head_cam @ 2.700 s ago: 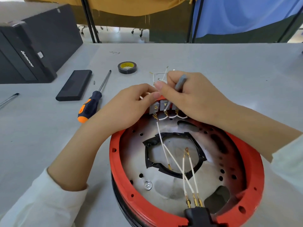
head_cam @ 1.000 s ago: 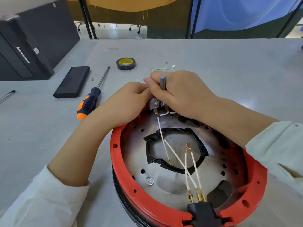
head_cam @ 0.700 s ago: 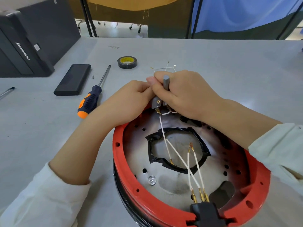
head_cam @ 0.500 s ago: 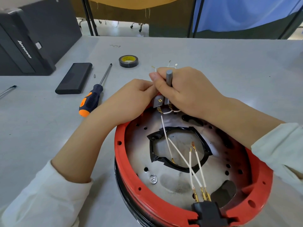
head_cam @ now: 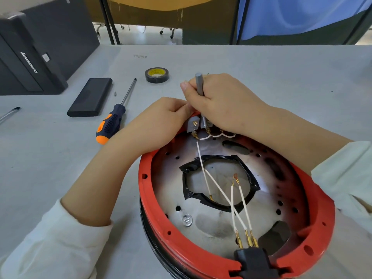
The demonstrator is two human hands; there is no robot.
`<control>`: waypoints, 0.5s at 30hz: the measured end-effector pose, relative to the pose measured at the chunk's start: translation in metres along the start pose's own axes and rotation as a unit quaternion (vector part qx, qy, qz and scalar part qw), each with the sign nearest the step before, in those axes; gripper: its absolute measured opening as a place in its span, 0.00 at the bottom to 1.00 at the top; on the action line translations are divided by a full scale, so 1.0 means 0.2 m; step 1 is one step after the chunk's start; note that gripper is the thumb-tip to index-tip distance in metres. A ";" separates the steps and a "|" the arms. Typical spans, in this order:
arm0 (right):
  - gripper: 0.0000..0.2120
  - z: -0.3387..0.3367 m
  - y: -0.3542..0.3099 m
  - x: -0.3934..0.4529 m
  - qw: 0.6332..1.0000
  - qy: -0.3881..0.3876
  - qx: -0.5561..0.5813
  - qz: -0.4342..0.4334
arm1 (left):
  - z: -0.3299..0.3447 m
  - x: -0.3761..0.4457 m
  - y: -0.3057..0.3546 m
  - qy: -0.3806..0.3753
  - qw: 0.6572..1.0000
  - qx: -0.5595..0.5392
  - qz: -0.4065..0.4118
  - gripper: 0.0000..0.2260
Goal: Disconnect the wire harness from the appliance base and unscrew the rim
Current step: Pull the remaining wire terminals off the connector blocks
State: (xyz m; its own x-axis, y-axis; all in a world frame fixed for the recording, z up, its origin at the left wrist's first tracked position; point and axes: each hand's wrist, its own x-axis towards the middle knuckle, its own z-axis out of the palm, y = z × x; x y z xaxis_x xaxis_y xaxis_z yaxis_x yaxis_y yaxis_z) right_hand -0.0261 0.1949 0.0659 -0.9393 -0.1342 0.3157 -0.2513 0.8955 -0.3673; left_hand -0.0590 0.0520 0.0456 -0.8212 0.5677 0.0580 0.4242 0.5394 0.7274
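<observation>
We are gripping a slim grey tool [head_cam: 199, 83] in our right hand [head_cam: 223, 103], fingers curled round its shaft, its top end sticking up above the knuckles and its lower end pointing down at the terminal block [head_cam: 198, 124] on the far edge of the appliance base [head_cam: 211, 224]. Our left hand [head_cam: 159, 121] is lying beside it, fingers bent in toward the block and touching the right hand's fingers; we cannot tell what, if anything, it is pinching. Short white loops are linking the terminals just under our right palm. The white wire harness [head_cam: 219, 192] is running from the block across the metal plate, over a black-taped opening [head_cam: 217, 182], to a black plug [head_cam: 254, 262] at the near edge. The red rim [head_cam: 147, 190] is sitting around the base, which is resting on the grey table [head_cam: 281, 77]. To the left, an orange-and-black screwdriver [head_cam: 115, 117] is lying near a flat black box [head_cam: 90, 97], with a roll of black tape [head_cam: 156, 74] farther back. A black computer case [head_cam: 36, 49] is standing at the far left.
</observation>
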 end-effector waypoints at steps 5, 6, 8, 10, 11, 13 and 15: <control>0.22 0.01 0.00 0.04 0.997 0.003 -0.071 -0.004 | 0.00 0.01 -0.01 -0.007 1.000 -0.027 -0.005 0.17; 0.22 0.02 0.00 0.03 0.998 0.013 -0.066 -0.008 | 0.00 0.01 -0.01 -0.008 1.000 -0.026 -0.003 0.17; 0.21 0.02 0.01 0.01 0.999 0.021 -0.025 -0.008 | 0.00 0.01 -0.01 -0.007 1.000 -0.022 0.003 0.18; 0.21 0.01 0.02 0.00 0.999 0.027 0.034 0.004 | 0.00 0.01 -0.01 -0.001 1.000 -0.014 0.006 0.19; 0.22 0.00 0.02 0.01 0.997 0.034 0.066 0.011 | 0.00 0.01 -0.01 0.001 1.000 -0.010 0.006 0.19; 0.22 -0.03 0.03 0.01 0.992 0.052 0.112 0.023 | 0.00 0.01 -0.01 -0.002 1.000 -0.002 0.006 0.20; 0.23 -0.06 0.04 -0.01 0.988 0.067 0.135 0.039 | 0.00 0.01 -0.01 -0.009 1.000 0.004 0.007 0.21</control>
State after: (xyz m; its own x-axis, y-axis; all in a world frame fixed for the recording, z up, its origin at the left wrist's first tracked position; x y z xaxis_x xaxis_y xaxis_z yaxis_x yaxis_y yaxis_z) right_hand -0.0233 0.2081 0.0728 -0.9235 0.0033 0.3835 -0.2500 0.7531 -0.6086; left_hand -0.0619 0.0523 0.0433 -0.8084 0.5860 0.0556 0.4381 0.5359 0.7217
